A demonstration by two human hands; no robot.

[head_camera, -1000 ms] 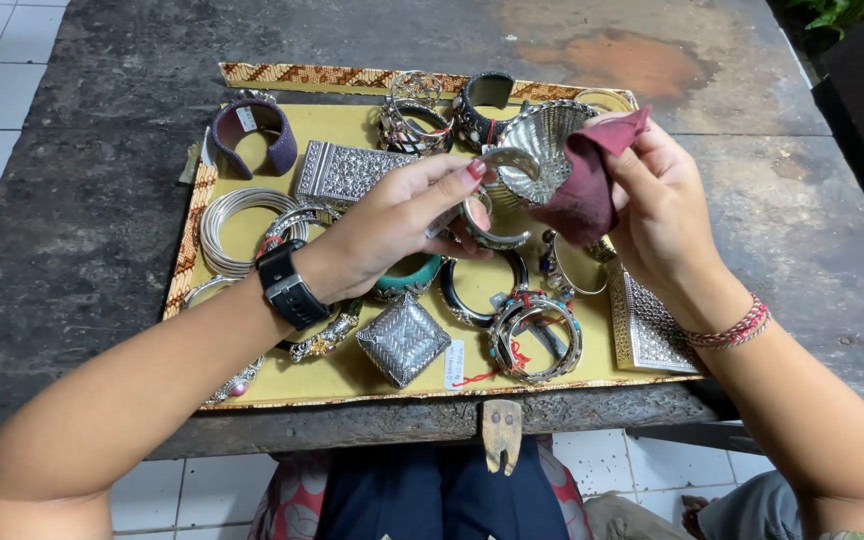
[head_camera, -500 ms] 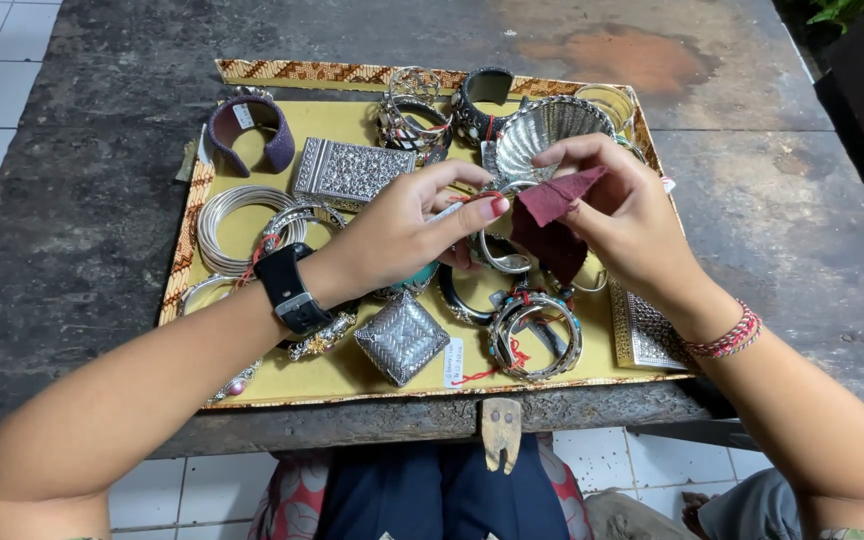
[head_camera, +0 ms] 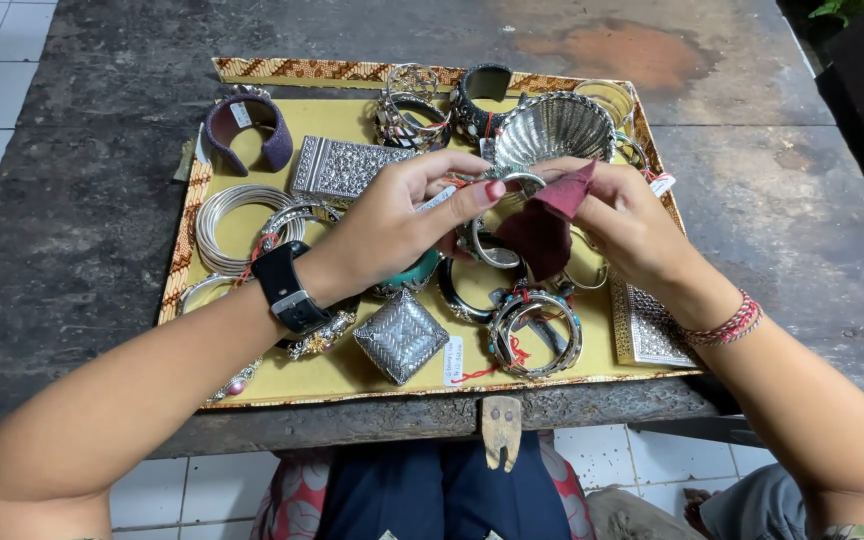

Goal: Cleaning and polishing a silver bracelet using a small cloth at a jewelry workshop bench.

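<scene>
Left hand pinching thin silver bangle, holding it above yellow display tray on dark worktop. Right hand gripping dark red polishing cloth, pressing it against bangle rim. Advice: keeping pinch firm, wiping in short strokes. White rectangular price tag lying near tray's front edge; another white tag at right edge.

left hand pinching silver bangle, right hand — maroon cloth

Lying on one yellow tray: three embossed silver boxes, one fluted silver bowl, one purple cuff; two hands are sharing one maroon cloth.
</scene>
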